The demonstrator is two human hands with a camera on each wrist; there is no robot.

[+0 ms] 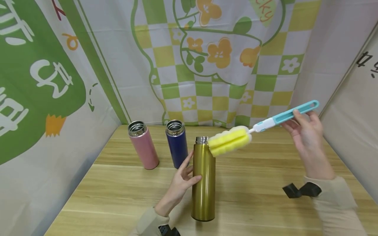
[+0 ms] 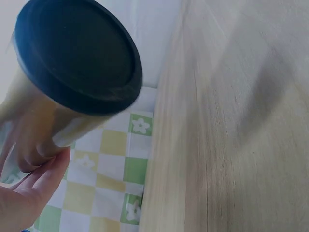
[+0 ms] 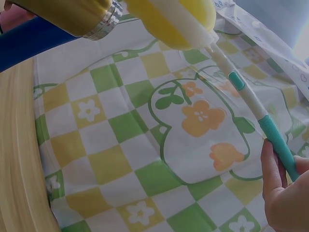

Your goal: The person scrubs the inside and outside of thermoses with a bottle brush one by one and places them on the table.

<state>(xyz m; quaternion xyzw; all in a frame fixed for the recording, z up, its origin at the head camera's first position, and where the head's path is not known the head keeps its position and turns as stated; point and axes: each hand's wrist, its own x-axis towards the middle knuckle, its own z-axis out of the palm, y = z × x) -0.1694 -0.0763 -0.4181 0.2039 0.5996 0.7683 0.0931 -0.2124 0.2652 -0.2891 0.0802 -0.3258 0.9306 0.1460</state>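
Note:
My left hand (image 1: 180, 182) holds a tall gold thermos bottle (image 1: 203, 183), its steel neck uncovered and pointing up. In the left wrist view the dark base (image 2: 79, 53) of this bottle shows, raised off the table, with fingers (image 2: 53, 169) along its side. My right hand (image 1: 308, 137) pinches the turquoise handle (image 1: 290, 113) of a bottle brush, which slants down to the left. The brush's yellow-and-white sponge head (image 1: 230, 141) overlaps the gold bottle's shoulder in the head view, beside the mouth. In the right wrist view the sponge (image 3: 178, 21) is outside the steel neck (image 3: 108, 21).
A pink bottle (image 1: 144, 147) and a dark blue bottle (image 1: 177, 146), both without lids, stand upright at the back left of the wooden table (image 1: 118, 196). Behind the table hangs a checked, flowered cloth (image 1: 195, 88).

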